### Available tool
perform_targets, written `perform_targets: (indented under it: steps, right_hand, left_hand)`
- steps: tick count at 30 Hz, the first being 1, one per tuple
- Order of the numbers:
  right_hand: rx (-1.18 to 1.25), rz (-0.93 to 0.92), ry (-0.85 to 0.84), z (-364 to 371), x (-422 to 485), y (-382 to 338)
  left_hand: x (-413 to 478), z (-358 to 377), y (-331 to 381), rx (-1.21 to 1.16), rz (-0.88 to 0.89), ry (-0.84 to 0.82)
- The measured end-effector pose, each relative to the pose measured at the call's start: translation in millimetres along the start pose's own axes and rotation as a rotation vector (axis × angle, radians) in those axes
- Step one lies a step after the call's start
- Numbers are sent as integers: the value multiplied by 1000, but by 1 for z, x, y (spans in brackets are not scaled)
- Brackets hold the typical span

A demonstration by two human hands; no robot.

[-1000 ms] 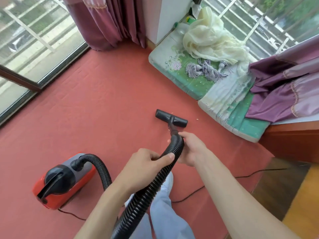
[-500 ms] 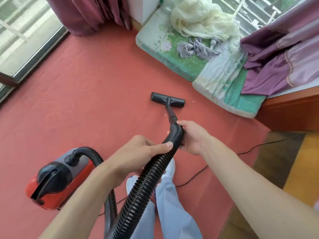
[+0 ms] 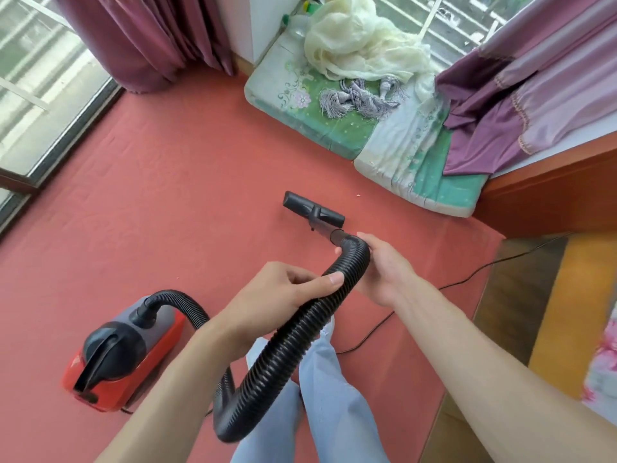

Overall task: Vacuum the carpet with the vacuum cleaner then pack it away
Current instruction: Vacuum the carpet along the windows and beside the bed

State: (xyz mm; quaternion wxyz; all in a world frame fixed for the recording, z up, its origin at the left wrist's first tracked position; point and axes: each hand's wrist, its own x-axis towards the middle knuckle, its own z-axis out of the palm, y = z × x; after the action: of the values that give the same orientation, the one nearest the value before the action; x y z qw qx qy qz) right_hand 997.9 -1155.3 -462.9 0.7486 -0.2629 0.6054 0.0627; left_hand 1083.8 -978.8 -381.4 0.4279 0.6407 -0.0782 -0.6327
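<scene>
A small red and grey vacuum cleaner [image 3: 125, 354] sits on the red carpet [image 3: 167, 195] at the lower left. Its black ribbed hose [image 3: 287, 342] loops up from the body and runs forward to a black T-shaped floor nozzle [image 3: 314, 208] resting on the carpet. My left hand [image 3: 277, 295] is wrapped around the hose mid-length. My right hand [image 3: 384, 265] grips the bent hose end just behind the nozzle. A small pale crumb [image 3: 358, 195] lies on the carpet right of the nozzle.
Green floor cushions [image 3: 334, 128] with cream cloth and tassels lie ahead at the right, by a wooden ledge [image 3: 551, 192]. Purple curtains [image 3: 150, 38] hang at the back by glass doors [image 3: 43, 95]. A black power cord [image 3: 467, 279] trails right. My light-blue trouser legs [image 3: 334, 396] stand below.
The nozzle has come back toward me and the hose end now curls sharply at my right hand. The view has tilted up a little.
</scene>
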Motion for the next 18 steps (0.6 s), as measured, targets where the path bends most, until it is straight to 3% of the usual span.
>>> perform_targets:
  steps: [6,18]
  right_hand:
    - [100,43,24,-45,-58,-8]
    - [10,57,63,-155,-89,61]
  left_hand:
    - [-26,55,17,239,33,30]
    - [-72,183,-64,480,-12,245]
